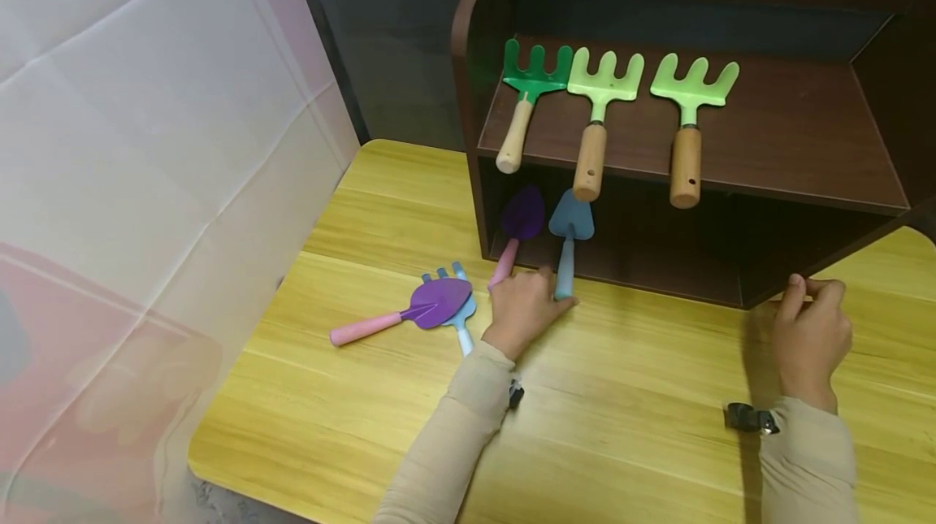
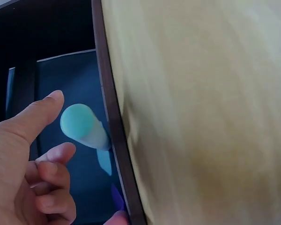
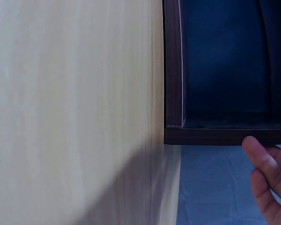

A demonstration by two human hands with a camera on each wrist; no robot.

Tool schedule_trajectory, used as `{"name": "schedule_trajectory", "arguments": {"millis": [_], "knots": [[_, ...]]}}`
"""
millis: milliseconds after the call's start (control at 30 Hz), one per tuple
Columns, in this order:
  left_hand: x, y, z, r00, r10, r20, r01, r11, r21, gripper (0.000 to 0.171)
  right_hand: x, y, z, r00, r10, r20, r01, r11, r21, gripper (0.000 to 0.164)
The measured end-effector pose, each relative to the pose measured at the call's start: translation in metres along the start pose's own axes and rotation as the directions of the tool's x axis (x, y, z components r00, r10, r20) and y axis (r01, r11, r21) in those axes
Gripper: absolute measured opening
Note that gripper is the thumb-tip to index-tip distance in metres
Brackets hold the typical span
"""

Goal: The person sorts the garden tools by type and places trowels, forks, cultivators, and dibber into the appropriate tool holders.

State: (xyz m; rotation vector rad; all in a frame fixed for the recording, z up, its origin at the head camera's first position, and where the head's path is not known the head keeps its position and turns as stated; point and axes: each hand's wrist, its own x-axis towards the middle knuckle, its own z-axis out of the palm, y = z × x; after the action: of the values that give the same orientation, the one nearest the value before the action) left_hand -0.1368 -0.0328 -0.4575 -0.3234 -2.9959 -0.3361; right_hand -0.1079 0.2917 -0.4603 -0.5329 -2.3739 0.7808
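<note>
On the lower shelf lie a purple trowel (image 1: pixel 523 215) with a pink handle and a blue trowel (image 1: pixel 573 219), handles toward the front. My left hand (image 1: pixel 525 309) is at the shelf's front edge between the two handles. In the left wrist view its thumb and fingers stand apart beside the blue trowel's handle end (image 2: pixel 78 122), holding nothing. At the right, my right hand (image 1: pixel 813 339) touches the outer side of the dark brown shelf unit (image 1: pixel 826 252) with a fingertip (image 3: pixel 254 147); its other fingers are loosely bent and partly out of the right wrist view.
The upper shelf bears a dark green hand fork (image 1: pixel 537 77) and two light green hand forks (image 1: pixel 605 85), wooden handles jutting over the edge. On the yellow wood-grain table (image 1: pixel 292 410), another purple trowel (image 1: pixel 439 302) lies across a blue hand fork (image 1: pixel 464 333), left of my left hand.
</note>
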Motion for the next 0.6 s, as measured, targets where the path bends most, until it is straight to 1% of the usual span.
{"name": "schedule_trajectory", "arguments": {"millis": [100,367,433,600], "knots": [[0.000,0.000,-0.006,1.000,0.011,-0.013,-0.012,1.000,-0.015,0.044,0.000,0.001,-0.001,1.000,-0.007,0.004,0.007,1.000,-0.006,0.041],[-0.001,-0.002,-0.023,1.000,0.017,0.002,-0.017,1.000,-0.022,0.040,0.001,0.001,0.000,1.000,0.001,0.001,-0.001,1.000,-0.011,0.041],[-0.002,-0.003,-0.027,1.000,0.011,0.018,-0.010,0.999,-0.040,0.039,0.001,0.001,0.000,1.000,0.004,0.002,-0.004,1.000,-0.011,0.041],[-0.003,-0.005,-0.037,0.999,-0.003,0.053,0.009,0.993,-0.116,0.036,0.000,0.002,0.000,1.000,-0.011,-0.002,0.011,1.000,-0.010,0.041]]}}
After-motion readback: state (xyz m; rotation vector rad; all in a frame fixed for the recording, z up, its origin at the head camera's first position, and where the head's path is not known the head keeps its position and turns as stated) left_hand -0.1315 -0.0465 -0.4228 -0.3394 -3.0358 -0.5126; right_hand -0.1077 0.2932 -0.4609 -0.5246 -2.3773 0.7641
